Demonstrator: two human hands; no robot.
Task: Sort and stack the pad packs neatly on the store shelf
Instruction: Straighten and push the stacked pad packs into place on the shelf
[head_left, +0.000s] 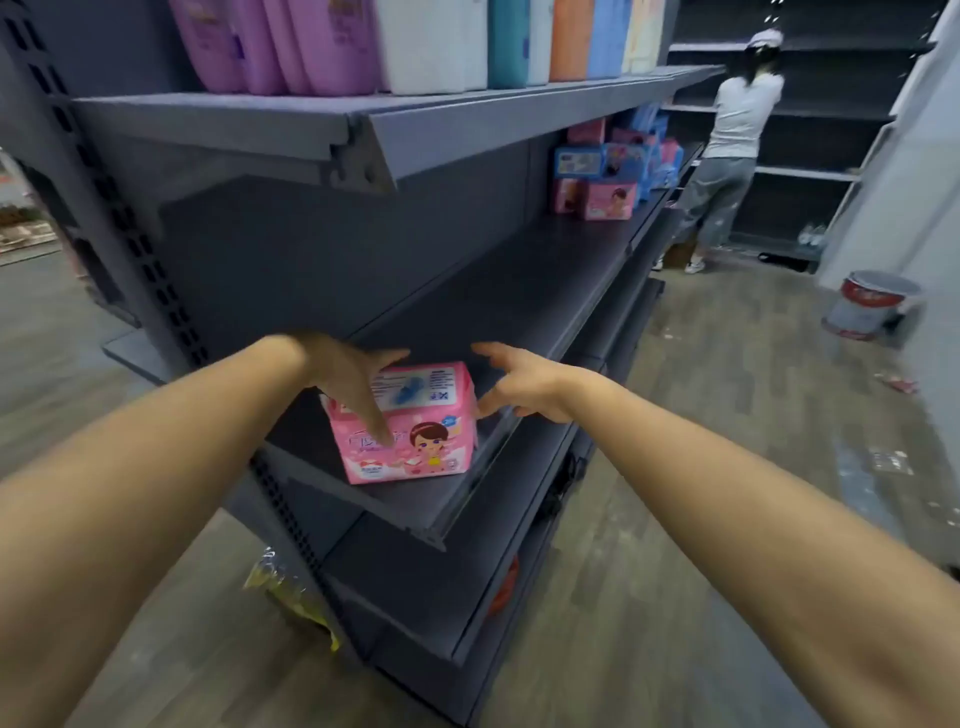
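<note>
A pink pad pack (415, 441) with a cartoon girl stands on the near end of the dark grey shelf (519, 312). My left hand (353, 379) lies over its left top corner, thumb down the front and fingers across the top. My right hand (519, 384) hovers at the pack's right side with fingers spread, fingertips at or just off its edge. A group of pink and blue pad packs (608, 171) is stacked at the far end of the same shelf.
The shelf above (363, 119) carries purple, white, teal and orange packs. Lower shelves jut out below. A yellow bag (291, 597) lies on the floor at left. A person (732, 150) stands at the far shelving; a paint bucket (867, 304) sits on the floor at right.
</note>
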